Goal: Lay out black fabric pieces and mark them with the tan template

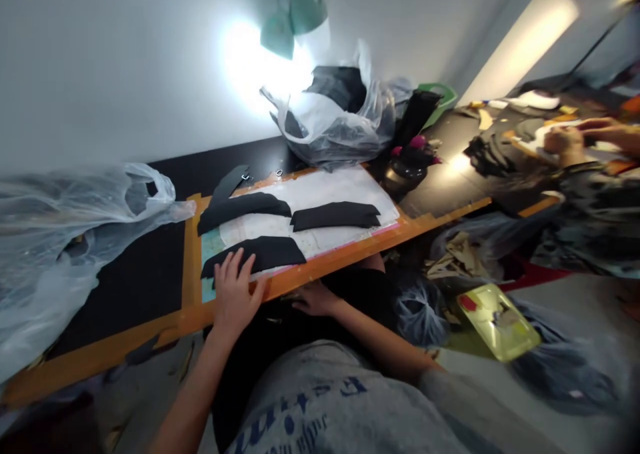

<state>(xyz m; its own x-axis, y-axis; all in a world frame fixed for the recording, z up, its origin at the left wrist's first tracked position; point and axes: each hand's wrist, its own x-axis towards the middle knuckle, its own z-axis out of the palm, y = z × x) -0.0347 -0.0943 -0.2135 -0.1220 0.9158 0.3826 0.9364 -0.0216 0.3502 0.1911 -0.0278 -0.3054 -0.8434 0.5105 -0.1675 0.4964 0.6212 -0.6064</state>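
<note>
My left hand [234, 293] rests with spread fingers on the near black fabric piece [273, 253], at its left part. Below the table's front edge, over my lap, my right hand [316, 299] has its fingers curled together; whatever is in them is too dark to make out. Farther back on the white sheet [320, 189] lie a curved black piece [250, 205] and a straighter black piece [336, 215] to its right. A narrow dark strip [230, 185] sticks out behind the curved one, beside small metal bits [246, 177].
Orange tape [345, 253] borders the work area. Clear plastic [45, 241] covers the left side. At the back stand a bag of black pieces [340, 134], a dark pot [406, 174] and a green lamp [280, 34]. A co-worker's hands [567, 144] are at the right, above a yellow tray [500, 324].
</note>
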